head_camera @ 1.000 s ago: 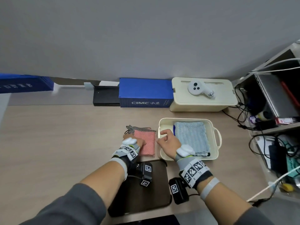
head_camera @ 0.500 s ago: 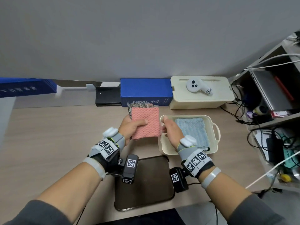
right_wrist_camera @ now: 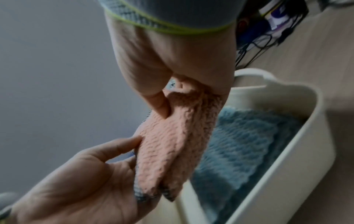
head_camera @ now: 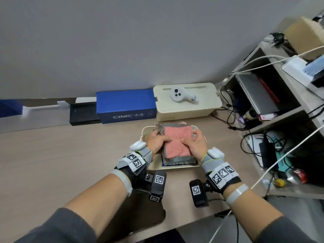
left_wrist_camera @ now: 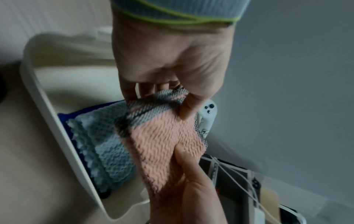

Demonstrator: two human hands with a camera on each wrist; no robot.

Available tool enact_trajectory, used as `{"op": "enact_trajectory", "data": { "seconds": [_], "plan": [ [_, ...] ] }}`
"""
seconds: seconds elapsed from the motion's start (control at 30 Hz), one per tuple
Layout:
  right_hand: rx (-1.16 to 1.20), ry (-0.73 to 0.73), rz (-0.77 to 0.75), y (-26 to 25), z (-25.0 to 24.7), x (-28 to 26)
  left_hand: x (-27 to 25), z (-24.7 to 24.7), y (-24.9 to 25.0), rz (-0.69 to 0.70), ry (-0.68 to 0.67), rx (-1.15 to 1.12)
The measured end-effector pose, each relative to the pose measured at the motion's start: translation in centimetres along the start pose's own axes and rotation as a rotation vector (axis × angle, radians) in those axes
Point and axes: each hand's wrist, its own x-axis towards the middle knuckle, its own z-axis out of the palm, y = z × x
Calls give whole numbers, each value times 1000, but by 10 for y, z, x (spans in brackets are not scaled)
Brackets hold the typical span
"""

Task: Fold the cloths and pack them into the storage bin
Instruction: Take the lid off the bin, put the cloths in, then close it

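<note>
A folded pink cloth [head_camera: 177, 139] with a grey checked underside hangs just above the cream storage bin [head_camera: 175, 167]. My left hand [head_camera: 161, 141] grips its left edge, thumb on top. My right hand [head_camera: 191, 141] grips its right edge. In the left wrist view the left hand [left_wrist_camera: 172, 98] pinches the pink cloth [left_wrist_camera: 164, 136] at its near corner. In the right wrist view the right thumb presses into the pink cloth [right_wrist_camera: 172, 144]. A folded light blue cloth [left_wrist_camera: 107, 136] lies in the bin [left_wrist_camera: 47, 106], under the pink one.
A blue box [head_camera: 126, 107], a black box [head_camera: 82, 113] and a cream lidded box [head_camera: 201, 109] with a white controller [head_camera: 182, 95] stand along the wall behind the bin. A dark mat [head_camera: 140, 216] lies at the table's front edge. Shelves with cables [head_camera: 263, 102] stand at the right.
The pink cloth lay on the table left of the bin; my left hand lifted it and carried it right. My right hand left the bin's rim and took the cloth's other edge.
</note>
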Motion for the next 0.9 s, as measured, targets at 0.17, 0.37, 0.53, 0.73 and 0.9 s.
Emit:
{"op": "enact_trajectory", "data": {
  "seconds": [0.17, 0.37, 0.53, 0.73, 0.9],
  "plan": [
    [-293, 2, 33, 28, -13, 26, 31, 21, -32, -1, 169, 229],
    [-545, -35, 137, 31, -8, 38, 39, 25, -40, 53, 249, 539],
    [-585, -22, -54, 22, -13, 32, 36, 25, -35, 85, 281, 676],
    [-871, -164, -107, 24, -11, 29, 25, 18, -24, 181, 304, 698],
    [-747, 43, -266, 13, -21, 31, 0, -5, -1, 505, 459, 644]
  ]
}}
